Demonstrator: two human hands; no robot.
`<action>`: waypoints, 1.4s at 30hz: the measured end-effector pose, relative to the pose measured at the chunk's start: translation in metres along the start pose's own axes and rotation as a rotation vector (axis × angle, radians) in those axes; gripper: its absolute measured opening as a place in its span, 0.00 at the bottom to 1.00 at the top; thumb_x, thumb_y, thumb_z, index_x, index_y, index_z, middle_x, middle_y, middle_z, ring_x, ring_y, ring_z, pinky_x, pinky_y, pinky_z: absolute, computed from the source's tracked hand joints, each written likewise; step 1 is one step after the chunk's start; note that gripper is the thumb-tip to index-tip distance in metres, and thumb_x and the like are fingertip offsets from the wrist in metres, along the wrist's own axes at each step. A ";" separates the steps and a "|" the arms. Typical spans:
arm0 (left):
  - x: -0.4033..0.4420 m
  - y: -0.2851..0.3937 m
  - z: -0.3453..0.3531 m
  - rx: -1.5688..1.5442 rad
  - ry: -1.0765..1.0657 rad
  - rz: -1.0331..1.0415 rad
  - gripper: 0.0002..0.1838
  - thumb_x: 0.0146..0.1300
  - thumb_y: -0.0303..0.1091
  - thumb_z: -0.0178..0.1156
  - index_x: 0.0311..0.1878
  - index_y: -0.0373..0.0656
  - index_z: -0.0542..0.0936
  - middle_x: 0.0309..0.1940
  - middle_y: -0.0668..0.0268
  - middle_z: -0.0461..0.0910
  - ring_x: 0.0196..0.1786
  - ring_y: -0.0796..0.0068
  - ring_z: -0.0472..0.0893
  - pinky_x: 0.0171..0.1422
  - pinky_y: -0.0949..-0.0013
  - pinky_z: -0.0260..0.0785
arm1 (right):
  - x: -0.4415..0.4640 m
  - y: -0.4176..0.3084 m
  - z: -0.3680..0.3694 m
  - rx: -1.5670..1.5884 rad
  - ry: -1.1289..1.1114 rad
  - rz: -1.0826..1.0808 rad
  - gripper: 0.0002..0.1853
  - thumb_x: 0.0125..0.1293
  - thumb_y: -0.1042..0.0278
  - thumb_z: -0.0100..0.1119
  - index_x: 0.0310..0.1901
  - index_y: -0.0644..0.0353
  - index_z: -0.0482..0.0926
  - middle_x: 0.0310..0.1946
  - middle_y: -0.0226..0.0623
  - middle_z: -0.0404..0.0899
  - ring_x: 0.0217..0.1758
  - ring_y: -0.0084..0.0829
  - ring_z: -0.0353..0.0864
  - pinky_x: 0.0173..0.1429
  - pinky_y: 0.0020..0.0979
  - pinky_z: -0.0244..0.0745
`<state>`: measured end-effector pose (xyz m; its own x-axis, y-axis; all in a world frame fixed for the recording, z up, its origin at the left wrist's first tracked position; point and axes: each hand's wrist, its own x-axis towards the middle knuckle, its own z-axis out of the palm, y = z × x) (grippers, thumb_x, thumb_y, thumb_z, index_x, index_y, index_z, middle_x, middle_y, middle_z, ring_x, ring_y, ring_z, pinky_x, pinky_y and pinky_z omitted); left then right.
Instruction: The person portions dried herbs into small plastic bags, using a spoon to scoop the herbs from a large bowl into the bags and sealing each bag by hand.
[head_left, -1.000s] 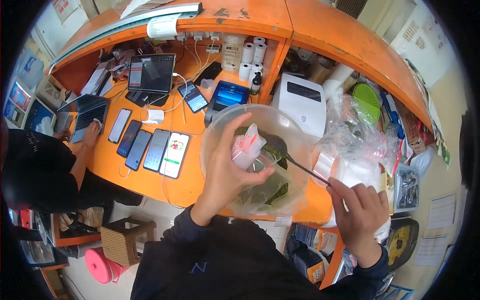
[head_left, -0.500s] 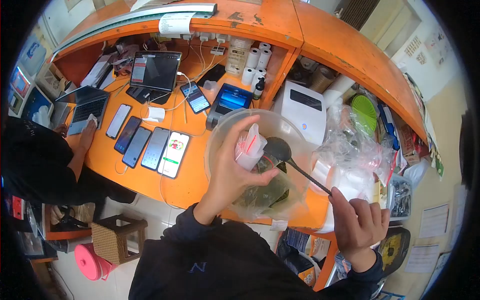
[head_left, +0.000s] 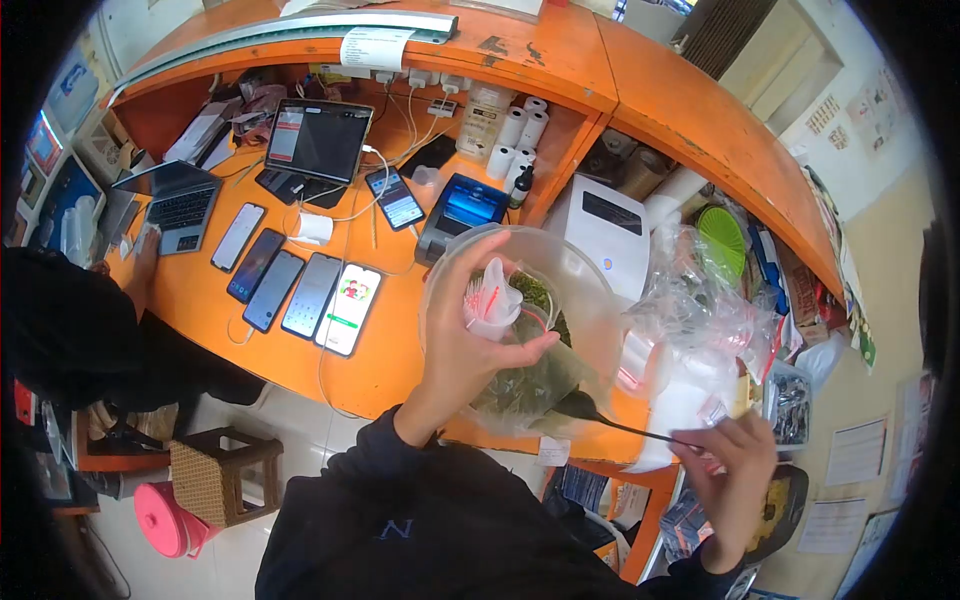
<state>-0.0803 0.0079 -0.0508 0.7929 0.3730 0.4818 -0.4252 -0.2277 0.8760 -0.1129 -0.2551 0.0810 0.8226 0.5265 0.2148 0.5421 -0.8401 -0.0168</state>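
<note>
A large translucent tub point(head_left: 595, 350) stands at the front of the orange counter, with green leafy stuff point(head_left: 515, 395) inside. Over its left part, my left hand point(head_left: 465, 340) is wrapped round a small clear plastic bag point(head_left: 492, 302) with red markings. My right hand point(head_left: 730, 460) pinches the thin handle of a black ladle point(head_left: 578, 405), right of the tub. The ladle's bowl is low inside the tub's front right side, partly blurred through the plastic.
Several phones point(head_left: 347, 310), a tablet point(head_left: 318, 142) and a laptop point(head_left: 183, 210) lie to the left, near a co-worker's sleeve point(head_left: 70, 330). Behind the tub are a label printer point(head_left: 462, 215) and a white machine point(head_left: 598, 235). Plastic bags point(head_left: 690, 290) pile up at right.
The ladle's bowl has dropped from beside the small bag to the tub's lower front right. My right hand has moved down. My left hand still holds the bag. The co-worker's hand has shifted left.
</note>
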 end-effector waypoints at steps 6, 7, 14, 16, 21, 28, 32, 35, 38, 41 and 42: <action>0.002 0.000 0.003 -0.039 0.029 0.142 0.49 0.34 0.29 0.77 0.64 0.40 0.62 0.46 0.63 0.71 0.48 0.77 0.73 0.46 0.77 0.70 | 0.040 -0.030 0.032 0.051 0.130 -0.199 0.16 0.46 0.63 0.70 0.40 0.49 0.82 0.41 0.31 0.76 0.44 0.35 0.71 0.46 0.35 0.62; 0.001 0.001 0.004 -0.032 0.035 0.166 0.49 0.34 0.29 0.76 0.64 0.39 0.62 0.46 0.63 0.71 0.49 0.76 0.72 0.49 0.76 0.70 | 0.049 -0.034 0.031 0.181 0.183 -0.189 0.16 0.47 0.62 0.69 0.40 0.49 0.81 0.42 0.32 0.76 0.46 0.36 0.71 0.48 0.36 0.61; 0.002 0.009 0.007 -0.197 0.095 0.051 0.48 0.32 0.29 0.77 0.62 0.40 0.66 0.45 0.62 0.72 0.47 0.72 0.73 0.54 0.70 0.66 | 0.110 -0.064 0.062 0.360 0.416 -0.375 0.09 0.47 0.66 0.68 0.33 0.49 0.82 0.44 0.31 0.75 0.48 0.36 0.71 0.52 0.37 0.60; 0.002 0.013 0.000 -0.234 0.121 -0.003 0.48 0.32 0.30 0.78 0.62 0.41 0.66 0.46 0.62 0.72 0.47 0.72 0.73 0.55 0.70 0.65 | 0.113 -0.065 0.060 0.376 0.394 -0.352 0.07 0.48 0.69 0.68 0.30 0.51 0.82 0.43 0.31 0.75 0.48 0.37 0.71 0.50 0.37 0.62; 0.003 0.007 -0.022 -0.451 -0.134 -0.200 0.24 0.51 0.31 0.70 0.50 0.38 0.74 0.41 0.66 0.78 0.45 0.78 0.75 0.50 0.72 0.68 | 0.116 -0.070 0.064 0.686 0.281 -0.268 0.05 0.53 0.76 0.65 0.32 0.59 0.79 0.41 0.37 0.75 0.41 0.34 0.76 0.45 0.31 0.70; 0.006 0.027 -0.030 -0.291 -0.123 -0.173 0.08 0.66 0.32 0.56 0.42 0.38 0.75 0.32 0.66 0.81 0.31 0.85 0.75 0.33 0.80 0.66 | 0.124 -0.062 0.068 0.905 0.126 -0.258 0.07 0.58 0.79 0.60 0.38 0.65 0.76 0.34 0.38 0.78 0.40 0.30 0.81 0.47 0.28 0.74; 0.005 0.029 -0.027 -0.165 -0.081 -0.005 0.07 0.66 0.32 0.55 0.40 0.37 0.76 0.29 0.67 0.80 0.25 0.87 0.73 0.27 0.82 0.63 | 0.122 -0.070 0.056 1.073 -0.008 -0.212 0.10 0.59 0.78 0.61 0.43 0.66 0.74 0.39 0.35 0.77 0.44 0.25 0.78 0.53 0.26 0.72; 0.003 0.030 -0.023 -0.052 -0.075 0.106 0.06 0.65 0.29 0.57 0.39 0.36 0.77 0.26 0.68 0.78 0.23 0.87 0.73 0.26 0.81 0.63 | 0.122 -0.073 0.054 1.129 -0.059 -0.202 0.13 0.58 0.79 0.62 0.44 0.65 0.72 0.41 0.33 0.75 0.46 0.22 0.76 0.56 0.26 0.70; 0.000 0.035 -0.020 -0.060 -0.062 0.065 0.07 0.57 0.25 0.61 0.39 0.35 0.78 0.29 0.59 0.79 0.30 0.69 0.79 0.37 0.72 0.70 | 0.120 -0.072 0.054 1.172 -0.049 -0.209 0.12 0.57 0.81 0.62 0.42 0.65 0.72 0.40 0.32 0.74 0.46 0.22 0.75 0.58 0.28 0.70; -0.002 0.035 -0.018 0.036 -0.059 0.219 0.08 0.55 0.24 0.61 0.39 0.35 0.78 0.29 0.59 0.79 0.29 0.66 0.78 0.35 0.70 0.70 | 0.116 -0.067 0.056 1.190 -0.036 -0.244 0.11 0.56 0.83 0.60 0.39 0.64 0.71 0.37 0.31 0.74 0.45 0.22 0.76 0.63 0.32 0.68; -0.003 0.036 -0.017 0.050 -0.073 0.232 0.09 0.54 0.23 0.62 0.39 0.34 0.78 0.29 0.58 0.79 0.29 0.65 0.79 0.35 0.70 0.71 | 0.114 -0.064 0.057 1.188 -0.031 -0.257 0.10 0.56 0.83 0.60 0.38 0.64 0.71 0.37 0.31 0.74 0.44 0.22 0.76 0.65 0.33 0.67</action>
<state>-0.1049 0.0137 -0.0206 0.7069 0.2403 0.6653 -0.5787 -0.3443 0.7393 -0.0446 -0.1338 0.0510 0.6633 0.6765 0.3199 0.4960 -0.0773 -0.8649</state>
